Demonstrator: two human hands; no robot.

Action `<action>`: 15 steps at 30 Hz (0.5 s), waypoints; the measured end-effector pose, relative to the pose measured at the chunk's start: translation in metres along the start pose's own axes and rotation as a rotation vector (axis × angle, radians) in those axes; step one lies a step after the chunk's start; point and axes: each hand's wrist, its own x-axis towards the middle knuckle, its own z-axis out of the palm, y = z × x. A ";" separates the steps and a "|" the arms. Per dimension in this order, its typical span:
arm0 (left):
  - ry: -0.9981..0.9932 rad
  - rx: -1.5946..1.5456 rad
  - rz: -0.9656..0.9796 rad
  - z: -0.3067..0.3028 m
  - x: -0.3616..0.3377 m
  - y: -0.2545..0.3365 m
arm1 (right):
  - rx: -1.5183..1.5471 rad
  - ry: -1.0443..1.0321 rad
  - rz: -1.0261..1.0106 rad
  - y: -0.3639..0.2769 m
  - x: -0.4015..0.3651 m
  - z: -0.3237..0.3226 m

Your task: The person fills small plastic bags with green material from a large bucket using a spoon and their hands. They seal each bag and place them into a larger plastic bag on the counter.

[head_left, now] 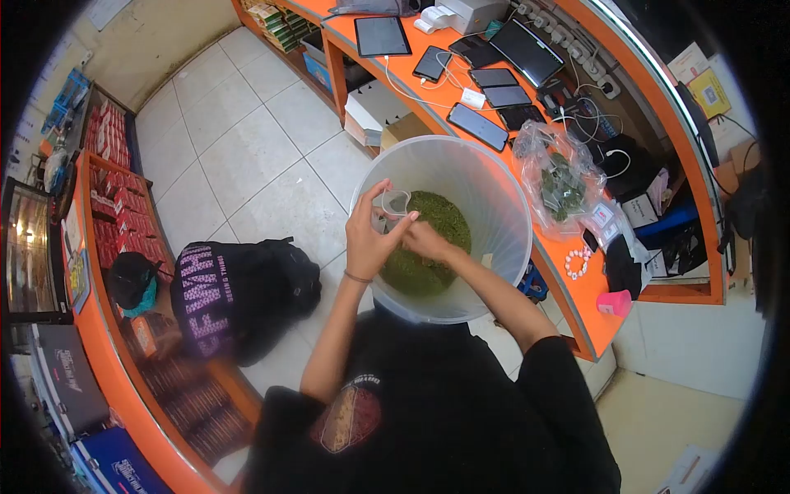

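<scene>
A large translucent tub point(502, 206) stands in front of me, with green crumbled leafy material point(440, 210) in its bottom. My left hand point(372, 235) is over the tub's left side, thumb and fingers curved round a small clear plastic cup point(396, 202). Just right of it, my right hand point(425, 240) reaches down over the green material, close to the left thumb. Its fingers are bent inward and mostly hidden, so whatever they may hold cannot be made out.
An orange counter point(568, 284) on the right bears phones, a tablet point(382, 36), cables, a plastic bag with green leaves point(563, 185) and a pink cup point(614, 303). At left, a person in black point(247, 288) crouches by orange shelving point(123, 325).
</scene>
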 end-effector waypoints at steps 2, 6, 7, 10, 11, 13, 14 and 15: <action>0.011 -0.004 0.001 0.001 0.001 0.001 | 0.133 -0.163 0.027 -0.006 -0.014 0.020; 0.018 0.015 0.001 0.000 0.000 -0.002 | 0.295 -0.239 0.144 -0.013 -0.019 0.020; 0.040 0.018 0.010 0.001 0.000 -0.005 | 0.393 -0.222 0.213 -0.011 -0.018 0.015; 0.072 0.021 0.030 0.001 -0.001 -0.009 | 0.629 -0.136 0.408 -0.013 -0.018 -0.023; 0.087 0.022 0.040 0.001 -0.001 -0.009 | 0.631 -0.127 0.407 -0.014 -0.022 -0.037; 0.084 -0.001 0.025 0.002 -0.002 -0.009 | 0.824 -0.067 0.459 -0.015 -0.033 -0.065; 0.090 -0.018 0.004 0.003 -0.001 -0.008 | 0.826 -0.059 0.457 -0.014 -0.040 -0.078; 0.085 -0.021 0.008 0.003 -0.001 -0.008 | 0.881 0.042 0.426 -0.012 -0.047 -0.089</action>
